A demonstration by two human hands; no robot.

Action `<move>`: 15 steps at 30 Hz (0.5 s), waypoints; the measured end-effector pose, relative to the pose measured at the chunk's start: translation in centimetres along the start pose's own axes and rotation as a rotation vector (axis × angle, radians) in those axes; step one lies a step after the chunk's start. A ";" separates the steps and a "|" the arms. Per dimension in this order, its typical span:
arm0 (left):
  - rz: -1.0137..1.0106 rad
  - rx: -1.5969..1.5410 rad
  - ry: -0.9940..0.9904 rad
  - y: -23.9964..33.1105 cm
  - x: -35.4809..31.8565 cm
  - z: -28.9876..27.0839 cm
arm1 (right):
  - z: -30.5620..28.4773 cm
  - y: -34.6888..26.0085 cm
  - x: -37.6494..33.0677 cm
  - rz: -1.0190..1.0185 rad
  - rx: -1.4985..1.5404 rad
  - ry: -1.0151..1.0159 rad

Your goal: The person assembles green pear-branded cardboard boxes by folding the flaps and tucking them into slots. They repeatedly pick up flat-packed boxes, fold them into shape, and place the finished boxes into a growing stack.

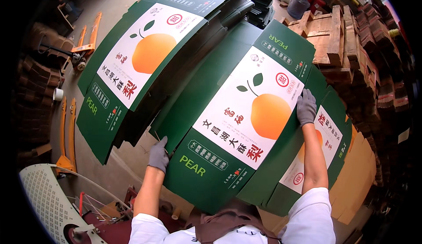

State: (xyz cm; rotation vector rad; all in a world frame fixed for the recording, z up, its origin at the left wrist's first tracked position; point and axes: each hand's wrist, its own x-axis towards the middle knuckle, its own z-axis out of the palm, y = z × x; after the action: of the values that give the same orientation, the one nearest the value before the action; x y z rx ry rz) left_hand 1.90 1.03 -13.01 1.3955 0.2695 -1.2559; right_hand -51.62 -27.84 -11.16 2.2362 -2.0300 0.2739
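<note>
Two grey-gloved hands grip one flat green cardboard box blank printed with an orange pear (246, 125), left hand (158, 155) clamped on its near-left edge, right hand (306, 107) on its right edge, above two similar stacks (132, 68).

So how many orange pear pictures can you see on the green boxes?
3. One on the flat box on the far stack, one on the box under both hands, one partly hidden behind the right forearm. Boxes underneath may hide more.
</note>
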 end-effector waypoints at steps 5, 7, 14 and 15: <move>0.018 0.055 0.065 0.7 0.7 -0.1 | 0.3 -0.3 -0.4 0.022 0.054 0.066; 0.014 0.114 0.145 1.6 0.8 0.7 | 0.5 0.0 -0.7 -0.006 0.054 0.087; 0.134 0.191 0.151 1.3 -0.9 3.1 | 1.0 0.2 -0.5 0.004 0.052 0.183; 0.225 0.287 0.123 1.3 0.4 0.8 | 1.0 -0.2 -0.4 0.014 0.070 0.201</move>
State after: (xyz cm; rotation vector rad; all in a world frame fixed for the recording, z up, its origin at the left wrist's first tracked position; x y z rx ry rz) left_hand 2.66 -0.17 -12.37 1.7014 0.0126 -1.0528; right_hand -51.36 -27.59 -12.23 2.1356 -1.9611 0.5555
